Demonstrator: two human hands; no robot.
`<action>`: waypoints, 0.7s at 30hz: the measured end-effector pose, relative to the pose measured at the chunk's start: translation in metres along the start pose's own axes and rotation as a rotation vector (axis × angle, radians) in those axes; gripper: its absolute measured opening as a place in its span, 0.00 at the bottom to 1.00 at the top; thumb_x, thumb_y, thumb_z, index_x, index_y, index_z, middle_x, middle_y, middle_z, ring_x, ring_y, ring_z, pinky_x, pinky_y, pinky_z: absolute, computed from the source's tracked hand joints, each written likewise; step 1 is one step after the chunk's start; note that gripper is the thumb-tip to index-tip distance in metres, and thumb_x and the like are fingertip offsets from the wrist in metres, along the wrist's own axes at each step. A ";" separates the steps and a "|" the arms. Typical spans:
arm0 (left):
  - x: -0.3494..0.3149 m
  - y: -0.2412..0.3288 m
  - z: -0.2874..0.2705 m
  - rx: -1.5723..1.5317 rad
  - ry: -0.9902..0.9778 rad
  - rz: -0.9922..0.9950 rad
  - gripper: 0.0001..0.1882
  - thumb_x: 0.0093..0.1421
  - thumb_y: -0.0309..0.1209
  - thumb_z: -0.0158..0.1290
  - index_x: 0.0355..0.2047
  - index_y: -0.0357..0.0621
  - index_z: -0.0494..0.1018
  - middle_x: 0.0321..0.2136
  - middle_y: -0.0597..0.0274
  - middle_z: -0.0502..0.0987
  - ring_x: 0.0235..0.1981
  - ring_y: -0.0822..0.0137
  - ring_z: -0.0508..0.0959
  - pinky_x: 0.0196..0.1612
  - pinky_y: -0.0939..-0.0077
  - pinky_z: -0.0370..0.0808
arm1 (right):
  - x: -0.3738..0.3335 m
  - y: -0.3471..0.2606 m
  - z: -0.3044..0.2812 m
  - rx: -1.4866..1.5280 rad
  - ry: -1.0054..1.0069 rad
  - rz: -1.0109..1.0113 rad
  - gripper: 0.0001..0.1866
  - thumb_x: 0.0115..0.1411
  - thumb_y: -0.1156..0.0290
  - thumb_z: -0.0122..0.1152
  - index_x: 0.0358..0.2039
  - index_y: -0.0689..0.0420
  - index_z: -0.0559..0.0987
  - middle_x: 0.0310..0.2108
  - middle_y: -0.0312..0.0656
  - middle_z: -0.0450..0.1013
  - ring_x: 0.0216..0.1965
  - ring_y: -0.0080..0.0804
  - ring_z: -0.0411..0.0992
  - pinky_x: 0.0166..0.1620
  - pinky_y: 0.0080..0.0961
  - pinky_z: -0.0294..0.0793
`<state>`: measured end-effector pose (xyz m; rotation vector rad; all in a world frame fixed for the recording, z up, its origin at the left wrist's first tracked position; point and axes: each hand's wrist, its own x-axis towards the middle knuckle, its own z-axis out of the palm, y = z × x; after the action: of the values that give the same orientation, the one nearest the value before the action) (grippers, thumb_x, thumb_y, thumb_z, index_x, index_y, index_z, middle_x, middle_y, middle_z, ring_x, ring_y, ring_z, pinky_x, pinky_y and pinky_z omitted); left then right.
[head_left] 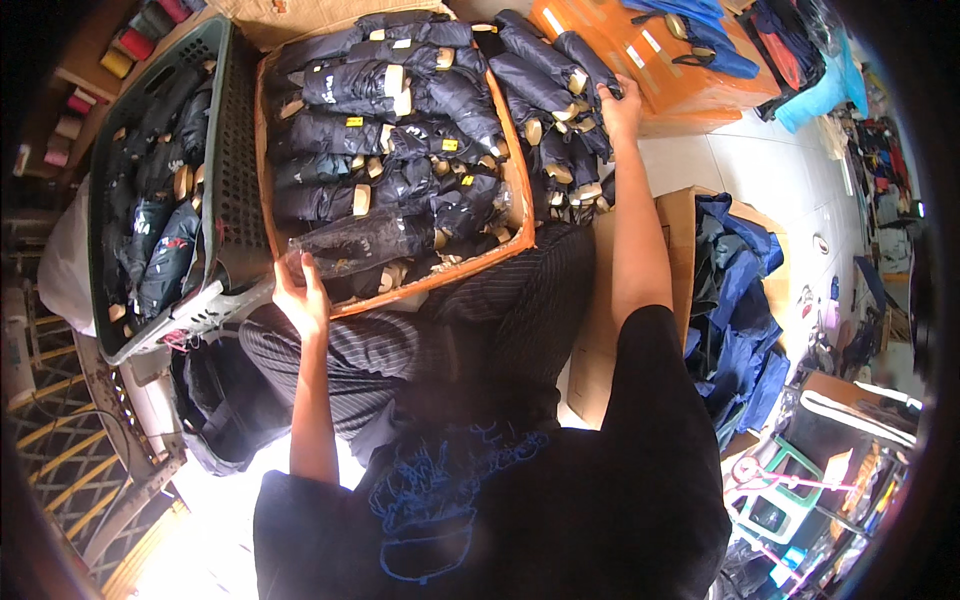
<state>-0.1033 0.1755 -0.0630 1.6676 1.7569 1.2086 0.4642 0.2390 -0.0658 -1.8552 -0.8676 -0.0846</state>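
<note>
In front of me a cardboard box [530, 232] holds rows of folded dark umbrellas [345, 130] with pale handles. My left hand [303, 292] is at its near left corner, thumb and fingers pinching the end of a clear plastic sleeve [345, 248] that stretches across the nearest rows. Whether anything lies inside the sleeve is hard to make out. To the right, my right hand [622, 110] closes around the end of a dark folded umbrella [588, 62], at the edge of a pile of similar umbrellas [535, 85] beside the box.
On the left stands a dark plastic basket [235, 200] of more folded umbrellas. An orange-taped carton [650, 60] sits at the far right. Nearer on the right, an open carton [675, 235] holds blue cloth [735, 310]. Thread spools [130, 45] line the far left.
</note>
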 end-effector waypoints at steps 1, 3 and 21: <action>0.000 0.003 0.000 -0.009 -0.001 -0.004 0.13 0.62 0.36 0.56 0.35 0.36 0.73 0.21 0.58 0.77 0.21 0.70 0.73 0.30 0.73 0.72 | 0.002 0.004 0.000 0.010 -0.009 -0.004 0.23 0.49 0.67 0.70 0.46 0.59 0.77 0.41 0.53 0.77 0.45 0.48 0.75 0.51 0.37 0.71; 0.001 0.003 -0.001 0.019 0.026 0.017 0.11 0.62 0.35 0.56 0.36 0.38 0.74 0.20 0.58 0.77 0.20 0.72 0.74 0.28 0.74 0.72 | 0.004 0.009 -0.001 0.022 -0.057 0.078 0.24 0.48 0.65 0.71 0.46 0.60 0.77 0.41 0.53 0.77 0.45 0.47 0.76 0.51 0.36 0.71; 0.001 -0.018 -0.007 -0.293 -0.015 -0.021 0.08 0.64 0.29 0.48 0.36 0.35 0.71 0.20 0.61 0.72 0.19 0.74 0.64 0.25 0.76 0.64 | -0.212 -0.161 0.021 0.423 -0.633 -0.214 0.07 0.57 0.76 0.62 0.37 0.57 0.78 0.31 0.39 0.73 0.26 0.23 0.71 0.28 0.21 0.69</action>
<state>-0.1192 0.1764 -0.0738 1.4798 1.4997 1.3650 0.2056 0.1779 -0.0418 -1.3884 -1.3930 0.5414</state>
